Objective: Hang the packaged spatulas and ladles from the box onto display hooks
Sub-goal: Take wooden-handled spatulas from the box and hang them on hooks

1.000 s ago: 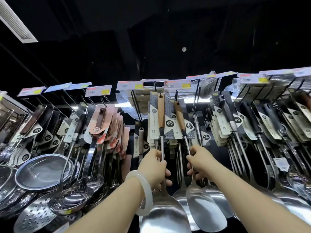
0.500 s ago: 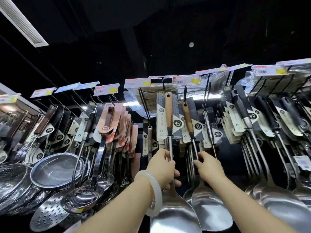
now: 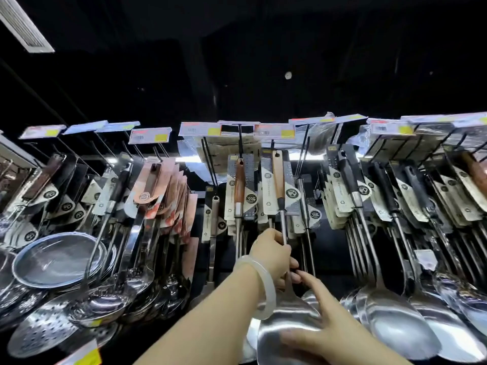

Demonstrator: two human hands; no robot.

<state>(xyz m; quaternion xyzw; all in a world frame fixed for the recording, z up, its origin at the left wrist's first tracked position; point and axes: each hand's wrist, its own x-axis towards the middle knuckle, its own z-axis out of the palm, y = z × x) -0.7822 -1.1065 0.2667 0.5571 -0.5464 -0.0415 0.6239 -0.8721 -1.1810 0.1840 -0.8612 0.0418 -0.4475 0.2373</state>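
My left hand (image 3: pixel 272 255), with a pale bangle on the wrist, is shut on the steel shaft of a packaged spatula (image 3: pixel 278 180) that has a wooden handle and a grey-and-white card. The card's top sits at a black display hook (image 3: pixel 272 146) in the middle of the rack. My right hand (image 3: pixel 325 331) lies lower, fingers apart and flat on this spatula's shiny blade (image 3: pixel 286 316). To the left, a second wooden-handled spatula (image 3: pixel 239 181) hangs on its own hook. No box is in view.
Dense rows of packaged utensils hang all along the rack: ladles with copper-coloured cards (image 3: pixel 158 191) and round strainers (image 3: pixel 58 259) at left, black-handled spatulas (image 3: pixel 350 175) at right. Price tags (image 3: pixel 199 129) run along the hook ends. Above is dark ceiling.
My right hand has let go of the neighbouring spatula's shaft and dropped onto the blade of the one in my left hand. The held spatula has shifted right, its card at the hook.
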